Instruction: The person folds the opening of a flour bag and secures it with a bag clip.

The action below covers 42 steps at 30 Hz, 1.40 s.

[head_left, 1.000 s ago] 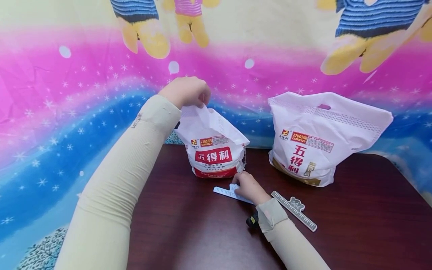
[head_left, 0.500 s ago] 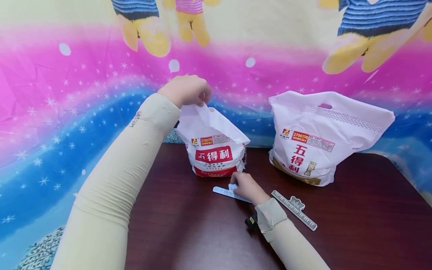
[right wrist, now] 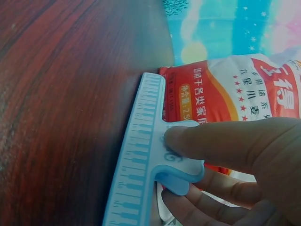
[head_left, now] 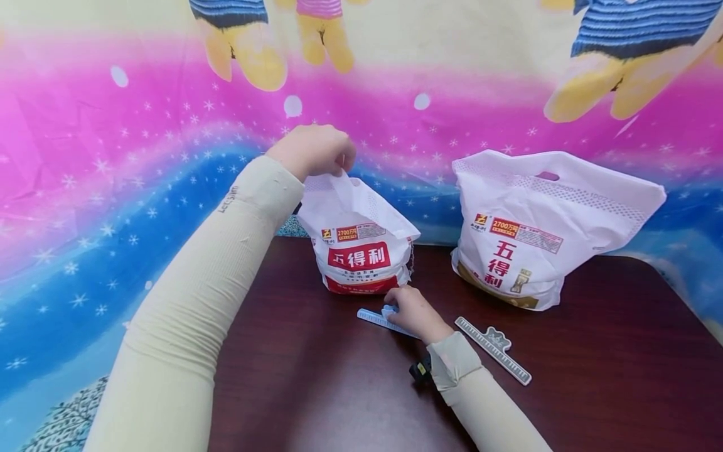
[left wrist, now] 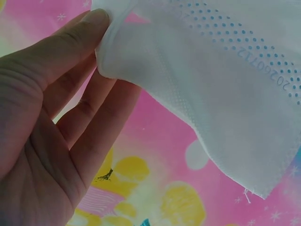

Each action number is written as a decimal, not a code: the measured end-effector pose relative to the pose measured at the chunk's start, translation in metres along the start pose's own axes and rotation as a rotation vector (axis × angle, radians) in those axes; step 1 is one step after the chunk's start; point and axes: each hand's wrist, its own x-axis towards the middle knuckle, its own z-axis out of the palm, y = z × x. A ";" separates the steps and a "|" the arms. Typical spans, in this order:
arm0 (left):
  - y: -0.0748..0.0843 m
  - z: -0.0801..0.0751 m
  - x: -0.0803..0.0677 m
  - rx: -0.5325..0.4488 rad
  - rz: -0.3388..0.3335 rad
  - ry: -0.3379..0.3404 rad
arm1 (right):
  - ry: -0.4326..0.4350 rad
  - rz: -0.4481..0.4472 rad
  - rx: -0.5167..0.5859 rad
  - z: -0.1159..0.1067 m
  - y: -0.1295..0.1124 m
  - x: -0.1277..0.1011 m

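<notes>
With the left hand [head_left: 313, 150] pinching the top of the small flour bag [head_left: 358, 257] near the counter's back edge, the right hand [head_left: 412, 312] should grip the blue clip [head_left: 377, 319] by its tab before lifting.

The left hand [head_left: 312, 150] sits raised at upper centre of the head view, fingers pinched together, sleeved forearm stretching from lower left. The right hand [head_left: 412, 312] lies low at centre, fingers curled.
</notes>
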 end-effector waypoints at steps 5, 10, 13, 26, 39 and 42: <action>-0.001 0.000 0.000 0.006 0.005 0.002 | 0.009 0.010 -0.012 -0.004 -0.003 -0.001; -0.001 -0.002 0.000 0.013 0.011 0.005 | 0.004 0.004 -0.024 -0.007 -0.007 -0.002; -0.001 -0.004 -0.001 0.014 0.009 0.004 | -0.003 -0.003 -0.022 -0.008 -0.009 -0.003; 0.000 -0.008 -0.001 0.022 0.013 0.024 | -0.029 -0.010 0.003 -0.012 -0.011 -0.004; 0.000 -0.002 -0.003 0.009 0.018 0.042 | -0.034 -0.026 -0.017 -0.005 -0.008 -0.010; 0.000 -0.001 -0.003 0.014 0.022 0.042 | -0.025 -0.038 -0.014 -0.005 -0.008 -0.011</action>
